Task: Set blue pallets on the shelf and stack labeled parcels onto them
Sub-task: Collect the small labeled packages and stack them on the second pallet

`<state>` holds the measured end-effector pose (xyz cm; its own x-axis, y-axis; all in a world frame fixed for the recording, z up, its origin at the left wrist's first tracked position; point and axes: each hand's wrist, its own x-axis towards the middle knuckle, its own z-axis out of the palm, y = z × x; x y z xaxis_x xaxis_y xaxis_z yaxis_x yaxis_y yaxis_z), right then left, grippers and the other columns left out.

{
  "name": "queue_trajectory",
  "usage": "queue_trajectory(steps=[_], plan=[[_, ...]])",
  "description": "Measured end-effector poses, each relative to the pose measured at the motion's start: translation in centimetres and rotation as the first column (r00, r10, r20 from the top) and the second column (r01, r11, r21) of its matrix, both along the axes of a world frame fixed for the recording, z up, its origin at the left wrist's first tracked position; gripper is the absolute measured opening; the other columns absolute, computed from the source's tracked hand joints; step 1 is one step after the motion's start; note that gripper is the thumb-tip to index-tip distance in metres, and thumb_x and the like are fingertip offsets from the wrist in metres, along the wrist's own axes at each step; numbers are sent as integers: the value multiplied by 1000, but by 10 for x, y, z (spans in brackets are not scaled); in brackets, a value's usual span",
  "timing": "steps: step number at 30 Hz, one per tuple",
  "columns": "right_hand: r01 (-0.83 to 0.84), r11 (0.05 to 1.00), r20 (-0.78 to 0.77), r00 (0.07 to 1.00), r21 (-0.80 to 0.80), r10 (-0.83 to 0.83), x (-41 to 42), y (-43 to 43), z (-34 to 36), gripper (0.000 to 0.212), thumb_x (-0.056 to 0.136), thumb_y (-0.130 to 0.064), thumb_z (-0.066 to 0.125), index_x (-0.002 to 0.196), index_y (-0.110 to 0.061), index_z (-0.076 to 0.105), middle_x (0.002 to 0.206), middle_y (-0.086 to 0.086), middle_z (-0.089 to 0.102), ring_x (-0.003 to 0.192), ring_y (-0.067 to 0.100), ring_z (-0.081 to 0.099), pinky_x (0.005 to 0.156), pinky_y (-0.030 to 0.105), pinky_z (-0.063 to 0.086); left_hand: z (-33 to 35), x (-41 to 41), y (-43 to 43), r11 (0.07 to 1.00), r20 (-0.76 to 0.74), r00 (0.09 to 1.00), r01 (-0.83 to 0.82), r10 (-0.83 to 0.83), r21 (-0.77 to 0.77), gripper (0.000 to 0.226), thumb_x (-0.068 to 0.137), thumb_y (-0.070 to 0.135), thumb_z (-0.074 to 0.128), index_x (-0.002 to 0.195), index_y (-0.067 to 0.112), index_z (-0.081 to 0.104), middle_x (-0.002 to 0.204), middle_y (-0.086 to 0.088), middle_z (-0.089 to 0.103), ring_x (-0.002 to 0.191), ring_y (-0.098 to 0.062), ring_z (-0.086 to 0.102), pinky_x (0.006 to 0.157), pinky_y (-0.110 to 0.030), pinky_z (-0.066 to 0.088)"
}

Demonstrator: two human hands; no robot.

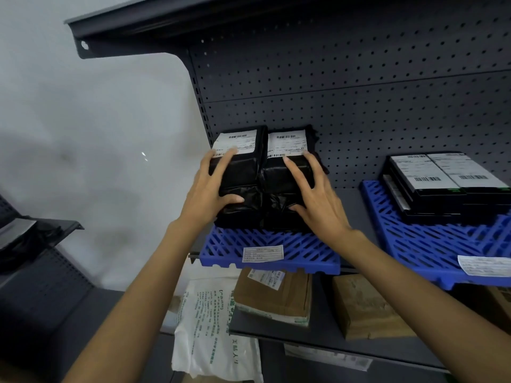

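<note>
A blue slatted pallet [276,246] lies on the dark shelf, its front edge overhanging and bearing a white label. On it sit two black plastic-wrapped parcels side by side, the left parcel [237,172] and the right parcel [282,183], each with a white barcode label at the far end. My left hand [213,189] lies flat on the left parcel, fingers spread, thumb against its front. My right hand [315,194] rests the same way on the right parcel. A second blue pallet [431,250] to the right carries a stack of flat black labeled parcels [448,186].
A dark pegboard back panel [359,92] rises behind the shelf, with another shelf overhead. Below, a lower shelf holds brown paper parcels [276,297] and a white plastic mailer [210,327]. A grey wall is on the left, with another dark rack [33,239] beside it.
</note>
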<state>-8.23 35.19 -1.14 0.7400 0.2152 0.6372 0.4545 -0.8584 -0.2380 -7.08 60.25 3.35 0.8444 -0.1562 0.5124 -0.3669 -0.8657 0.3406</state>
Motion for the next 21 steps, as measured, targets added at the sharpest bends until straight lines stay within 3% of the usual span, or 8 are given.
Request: queue_trajectory(steps=[2,4,8,14,18,21], plan=[[-20,1000,-4,1000,21,20,-2,0,-2,113,79,-9,78,156,-39,2,162,3,1,142,34,32,72,37,60,-2,3,-7,1000,3,1000,29,-29,1,94,74,19,84,146,39,28,155,-5,13,121,-35,51,97,-48,52],[-27,1000,-2,1000,11,27,-5,-3,-6,110,80,-11,79,156,-38,3,161,3,4,140,35,34,63,31,59,-5,4,-8,999,31,999,45,-45,0,90,74,15,84,143,37,30,153,-4,15,113,-34,56,93,-44,54],[23,999,19,1000,-47,-22,-6,-7,-7,112,77,-22,82,157,-34,4,160,6,8,133,35,40,57,33,59,-6,8,-2,997,36,996,78,-79,29,93,76,14,82,145,41,25,152,0,13,110,-28,55,92,-39,53],[55,994,-11,998,-96,-56,-3,-5,-4,110,80,-21,79,157,-34,1,160,8,4,134,37,35,78,44,60,1,5,-7,995,-23,998,60,-59,83,95,77,13,81,147,39,23,154,-5,9,114,-36,54,92,-50,55],[51,988,-24,998,-149,-55,-10,-10,2,113,81,-26,79,157,-33,-5,163,7,-6,140,36,29,96,48,52,9,-6,-14,963,34,992,-127,123,238,92,79,27,79,152,35,23,160,-6,14,135,-39,38,112,-58,31],[52,980,-21,998,-194,-57,-20,-17,4,116,81,-25,78,156,-33,-9,163,7,-16,146,35,18,107,48,42,12,-20,-26,931,124,981,-181,148,318,86,86,31,72,155,28,20,161,-4,19,147,-34,20,119,-53,19]])
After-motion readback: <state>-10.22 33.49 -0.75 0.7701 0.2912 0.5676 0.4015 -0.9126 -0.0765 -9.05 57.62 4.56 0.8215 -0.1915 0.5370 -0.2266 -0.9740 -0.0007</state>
